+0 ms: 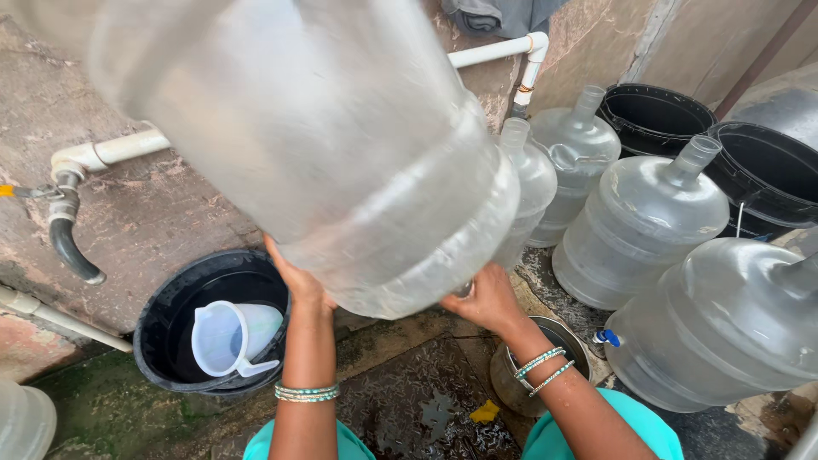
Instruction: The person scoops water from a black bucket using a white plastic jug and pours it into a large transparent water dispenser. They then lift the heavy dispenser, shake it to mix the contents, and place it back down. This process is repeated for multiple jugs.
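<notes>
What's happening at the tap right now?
A person is holding a big clear water jug up with both hands, the left hand and right hand gripping its lower end. Below sits a black bucket with a plastic pitcher inside. More clear jugs stand along the wall to the right.

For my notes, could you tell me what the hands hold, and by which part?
Both the left hand and right hand grip the big clear water jug at its base end.

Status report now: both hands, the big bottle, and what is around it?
Left hand and right hand gripping raised clear water bottle, tilted and blurred. Black bucket with white jug below left. More bottles standing at right.
</notes>
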The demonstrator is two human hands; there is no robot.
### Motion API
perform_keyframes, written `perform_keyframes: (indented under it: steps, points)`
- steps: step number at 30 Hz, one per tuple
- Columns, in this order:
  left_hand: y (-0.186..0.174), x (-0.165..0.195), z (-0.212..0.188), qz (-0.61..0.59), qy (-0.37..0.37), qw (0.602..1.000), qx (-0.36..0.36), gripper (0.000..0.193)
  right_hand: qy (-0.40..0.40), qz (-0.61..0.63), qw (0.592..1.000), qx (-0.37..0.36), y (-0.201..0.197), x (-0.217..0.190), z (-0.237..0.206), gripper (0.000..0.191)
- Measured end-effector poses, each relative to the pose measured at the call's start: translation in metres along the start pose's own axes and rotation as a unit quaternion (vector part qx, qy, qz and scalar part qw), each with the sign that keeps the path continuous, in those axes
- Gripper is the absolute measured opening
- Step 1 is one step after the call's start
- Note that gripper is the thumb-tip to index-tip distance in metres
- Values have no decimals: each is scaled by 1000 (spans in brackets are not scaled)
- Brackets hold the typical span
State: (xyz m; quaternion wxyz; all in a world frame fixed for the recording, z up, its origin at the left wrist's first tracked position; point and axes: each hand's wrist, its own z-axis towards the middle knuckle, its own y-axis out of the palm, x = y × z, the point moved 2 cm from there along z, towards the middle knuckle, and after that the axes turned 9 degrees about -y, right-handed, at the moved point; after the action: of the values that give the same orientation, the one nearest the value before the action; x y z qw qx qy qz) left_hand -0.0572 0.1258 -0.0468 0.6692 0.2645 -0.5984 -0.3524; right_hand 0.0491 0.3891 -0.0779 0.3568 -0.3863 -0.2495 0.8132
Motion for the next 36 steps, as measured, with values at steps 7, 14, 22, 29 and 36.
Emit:
perform_keyframes:
  steps: [7,14,22,29,36]
  points:
    - [11,0,-2,-5,2,998,-68,76,59,-38,995,76,9,20,1,52]
    - [54,28,-28,243,-38,944,-221,110,84,123,988,31,49,76,-17,48]
    - [36,15,-14,245,-73,960,-111,101,60,134,989,24,28,64,-24,60]
    - [-8,-8,12,-44,-90,991,-93,91,-17,25,999,-21,-9,16,-1,70]
    - [4,12,5,-40,-41,995,-86,87,16,-25,999,29,-6,7,11,67]
